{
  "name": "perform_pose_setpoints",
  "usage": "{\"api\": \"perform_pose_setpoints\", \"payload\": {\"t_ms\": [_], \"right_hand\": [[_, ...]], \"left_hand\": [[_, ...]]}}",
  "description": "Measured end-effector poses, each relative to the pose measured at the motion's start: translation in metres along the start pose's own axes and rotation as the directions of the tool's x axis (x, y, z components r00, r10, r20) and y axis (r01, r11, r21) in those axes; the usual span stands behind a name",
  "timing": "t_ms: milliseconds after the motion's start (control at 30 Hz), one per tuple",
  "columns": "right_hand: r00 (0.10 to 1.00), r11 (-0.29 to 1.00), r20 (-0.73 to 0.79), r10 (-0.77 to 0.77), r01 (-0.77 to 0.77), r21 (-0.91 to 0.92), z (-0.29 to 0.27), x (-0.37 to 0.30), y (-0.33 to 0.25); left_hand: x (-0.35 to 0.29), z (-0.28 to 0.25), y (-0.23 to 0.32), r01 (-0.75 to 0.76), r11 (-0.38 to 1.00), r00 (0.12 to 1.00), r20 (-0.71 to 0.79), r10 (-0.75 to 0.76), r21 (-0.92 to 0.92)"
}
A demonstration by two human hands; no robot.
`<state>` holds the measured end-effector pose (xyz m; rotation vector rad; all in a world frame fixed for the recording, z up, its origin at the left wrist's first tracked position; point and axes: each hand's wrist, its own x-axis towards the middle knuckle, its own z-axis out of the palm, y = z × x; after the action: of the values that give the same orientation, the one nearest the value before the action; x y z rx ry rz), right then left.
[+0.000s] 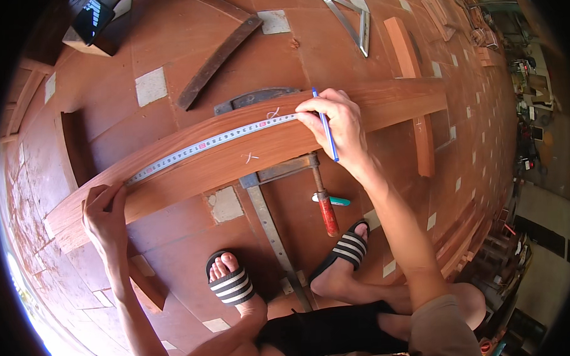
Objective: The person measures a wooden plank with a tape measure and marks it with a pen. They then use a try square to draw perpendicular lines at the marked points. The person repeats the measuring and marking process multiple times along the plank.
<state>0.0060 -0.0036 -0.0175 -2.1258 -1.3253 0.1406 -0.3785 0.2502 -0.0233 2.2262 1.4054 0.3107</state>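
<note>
Reddish wooden plank, one, across a tiled floor. One measuring tape along it: left hand pressing its end down, right hand pinning the other end, gripping one blue pen. One red-handled clamp beneath. Two striped sandals.

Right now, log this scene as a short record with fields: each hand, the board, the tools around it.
left hand: pins the tape measure near the left end of the board
right hand: presses the tape down further right, blue pen held in its fingers
board: long reddish plank, pencil marks on its face
clamp: bar clamp with red handle, grips the plank
floor: red tiles, metal square, loose timber
feet: striped sandals
</note>
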Motion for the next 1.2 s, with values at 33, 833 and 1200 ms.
{"api": "perform_pose_setpoints", "payload": {"t_ms": [33,833,1200], "right_hand": [[1.000,1.000,-0.006,0.001,-0.001,-0.001,0.000,-0.002,0.001],[0.996,0.995,-0.082,-0.025,0.033,0.095,-0.018,0.005,-0.010],[0.991,0.838,0.136,0.014,-0.086,0.539,-0.001,0.002,-0.038]], "left_hand": [[0.000,-0.001,-0.002,-0.001,1.000,1.000,-0.001,0.001,0.021],[0.004,-0.001,-0.007,0.041,0.998,0.998,0.039,-0.040,-0.044],[0.002,-0.001,0.003,0.085,0.996,0.996,0.017,-0.084,-0.018]]}}
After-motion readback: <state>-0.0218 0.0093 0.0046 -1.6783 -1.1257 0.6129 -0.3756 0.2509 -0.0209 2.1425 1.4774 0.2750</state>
